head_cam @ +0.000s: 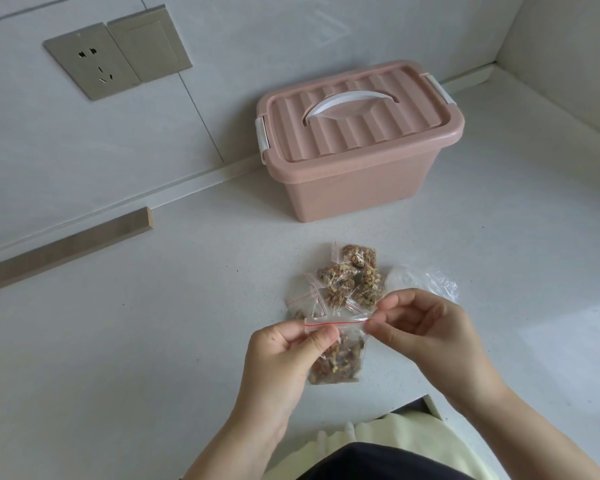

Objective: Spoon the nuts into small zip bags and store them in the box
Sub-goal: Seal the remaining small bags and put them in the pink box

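On zip bag [340,358] seal, pinch of left grip [284,344] and right grip [426,327]; filled bags [350,282], lidded box [357,168] beyond.

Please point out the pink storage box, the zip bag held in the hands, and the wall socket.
pink storage box [354,185], head view, on its front wall.
held zip bag [336,362], head view, on its nut-filled lower part.
wall socket [92,65], head view, on the middle of its plate.
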Motion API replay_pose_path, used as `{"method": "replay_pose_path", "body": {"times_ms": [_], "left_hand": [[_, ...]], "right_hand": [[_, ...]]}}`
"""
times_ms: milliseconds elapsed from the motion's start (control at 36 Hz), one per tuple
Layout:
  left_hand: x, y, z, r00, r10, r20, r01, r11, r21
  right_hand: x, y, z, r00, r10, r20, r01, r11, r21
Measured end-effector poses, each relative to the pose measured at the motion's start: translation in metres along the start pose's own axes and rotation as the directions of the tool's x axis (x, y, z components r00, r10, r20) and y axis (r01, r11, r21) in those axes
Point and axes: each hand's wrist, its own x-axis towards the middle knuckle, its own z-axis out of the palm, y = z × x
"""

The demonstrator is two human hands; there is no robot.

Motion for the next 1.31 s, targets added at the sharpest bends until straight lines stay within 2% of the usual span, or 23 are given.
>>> {"method": "replay_pose_path", "body": {"times_ms": [250,417,611,833,1028,1167,1306], "left_hand": [[-0.004,-0.001,0.003,0.999,0.038,0.039,-0.039,0.999,0.031],[-0.007,0.001,0.002,0.997,0.036,0.072,-0.038,0.999,0.020],[-0.008,0.003,0.001,0.995,0.011,0.098,-0.010,1.000,-0.012],[-0.004,0.002,-0.006,1.000,-0.006,0.023,0.006,1.000,-0.030],[-0.005,-0.002,-0.006,0.990,0.143,-0.018,-0.141,0.987,0.083],[-0.010,-0.001,-0.004,0.978,0.204,0.042,-0.208,0.967,0.145],[-0.011,-0.001,-0.007,0.952,0.287,0.109,-0.302,0.937,0.173]], "right_hand": [[-0.003,0.001,0.008,0.996,-0.073,0.054,0.078,0.993,-0.094],[-0.004,0.003,0.006,0.991,-0.116,0.074,0.121,0.990,-0.075],[-0.006,0.002,0.005,0.995,-0.089,0.036,0.091,0.995,-0.035],[-0.004,0.000,0.004,0.992,-0.123,0.034,0.125,0.990,-0.066],[-0.003,0.004,0.004,0.977,-0.169,0.132,0.193,0.961,-0.197],[-0.004,0.006,0.006,0.943,-0.212,0.256,0.301,0.873,-0.385],[-0.003,0.005,0.007,0.911,-0.297,0.285,0.394,0.832,-0.390]]}}
